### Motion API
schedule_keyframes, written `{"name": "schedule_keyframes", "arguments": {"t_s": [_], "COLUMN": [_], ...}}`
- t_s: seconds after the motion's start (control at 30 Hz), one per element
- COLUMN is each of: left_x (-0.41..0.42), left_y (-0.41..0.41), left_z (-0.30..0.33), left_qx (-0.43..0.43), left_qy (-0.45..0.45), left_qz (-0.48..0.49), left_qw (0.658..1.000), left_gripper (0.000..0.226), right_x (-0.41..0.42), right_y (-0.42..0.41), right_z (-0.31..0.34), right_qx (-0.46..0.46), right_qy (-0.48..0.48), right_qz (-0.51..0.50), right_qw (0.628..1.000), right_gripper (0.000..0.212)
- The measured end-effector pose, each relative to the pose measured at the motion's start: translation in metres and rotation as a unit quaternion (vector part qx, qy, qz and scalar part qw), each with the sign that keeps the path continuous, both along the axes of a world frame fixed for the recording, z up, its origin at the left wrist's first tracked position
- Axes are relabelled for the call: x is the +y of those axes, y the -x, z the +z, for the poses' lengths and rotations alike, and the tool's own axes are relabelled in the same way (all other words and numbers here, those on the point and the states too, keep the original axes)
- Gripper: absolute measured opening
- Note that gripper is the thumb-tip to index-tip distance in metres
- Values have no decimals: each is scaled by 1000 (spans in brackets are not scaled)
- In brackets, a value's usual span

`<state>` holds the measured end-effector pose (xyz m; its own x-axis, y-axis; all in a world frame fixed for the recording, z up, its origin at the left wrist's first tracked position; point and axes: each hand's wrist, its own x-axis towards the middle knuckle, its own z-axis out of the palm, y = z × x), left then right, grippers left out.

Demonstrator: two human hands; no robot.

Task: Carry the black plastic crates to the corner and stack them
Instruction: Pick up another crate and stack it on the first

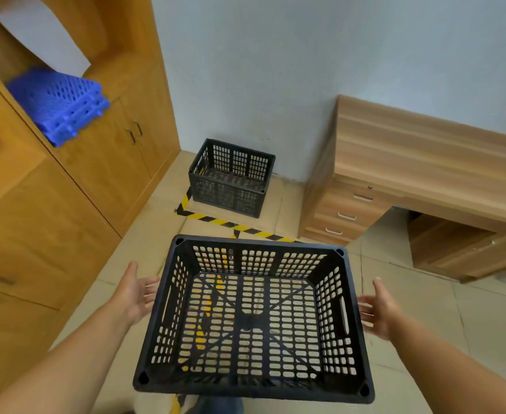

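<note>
A black perforated plastic crate (253,319) hangs close below me, open side up, above the tiled floor. My left hand (135,294) presses against its left wall beside the handle slot, with the fingertips hidden behind the rim. My right hand (378,309) touches the right wall, fingers spread. A second black crate (231,179) stands on the floor in the corner ahead, inside a zone marked with yellow-black tape (216,219). The corner crate looks empty.
A tall wooden cabinet (96,174) runs along the left, with blue plastic pallets (59,104) on its shelf. A wooden desk with drawers (395,174) stands on the right against the wall. Open floor lies between them up to the corner.
</note>
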<state>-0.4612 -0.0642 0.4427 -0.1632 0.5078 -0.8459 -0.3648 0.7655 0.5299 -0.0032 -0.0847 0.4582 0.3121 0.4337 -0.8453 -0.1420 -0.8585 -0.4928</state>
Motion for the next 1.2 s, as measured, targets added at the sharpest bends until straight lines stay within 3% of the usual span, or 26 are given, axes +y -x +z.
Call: {"name": "schedule_keyframes", "arguments": {"t_s": [0.3,0.8,1.2], "left_x": [82,256,421], "left_y": [66,76,101], "left_z": [-6,-7,-5], "left_qx": [12,50,5], "left_qy": [-15,11,0], "left_qz": [45,82,117], "left_qw": [999,995,993], "left_gripper": [80,81,76], "right_x": [105,347,503], "right_y": [65,76,101], "right_z": [-3,-7,-7], "right_qx": [6,26,36], "right_qy": [-2,34,9], "right_qz": [5,81,41], "right_qw": [1000,996,998], "right_gripper": [71,65,62]}}
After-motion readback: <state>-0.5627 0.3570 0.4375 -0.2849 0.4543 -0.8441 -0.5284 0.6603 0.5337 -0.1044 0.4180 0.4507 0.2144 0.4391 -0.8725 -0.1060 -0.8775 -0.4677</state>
